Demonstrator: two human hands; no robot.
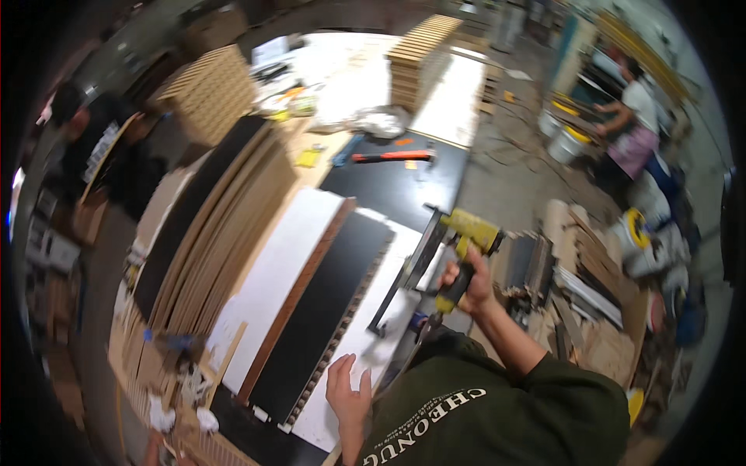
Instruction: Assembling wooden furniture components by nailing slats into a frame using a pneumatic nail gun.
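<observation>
My right hand (469,286) is wrapped round the grip of a yellow and black pneumatic nail gun (472,227). The gun is held above the right edge of a white board (373,311), its long dark magazine slanting down to the left. My left hand (348,394) is open, with fingers spread, over the near part of the white board and holding nothing. Just beyond its fingertips lies a long black panel (322,307) with a notched right edge. Along the panel's left side runs a brown wooden strip (297,299), with white sheet showing beyond it.
A red and black hammer (392,156) lies on the dark tabletop (443,182). Stacked brown boards (233,225) stand at the left, slatted stacks (423,58) farther back. Scrap wood (587,264) fills the right side. Co-workers stand at far left and far right; another person's hand (159,450) shows lower left.
</observation>
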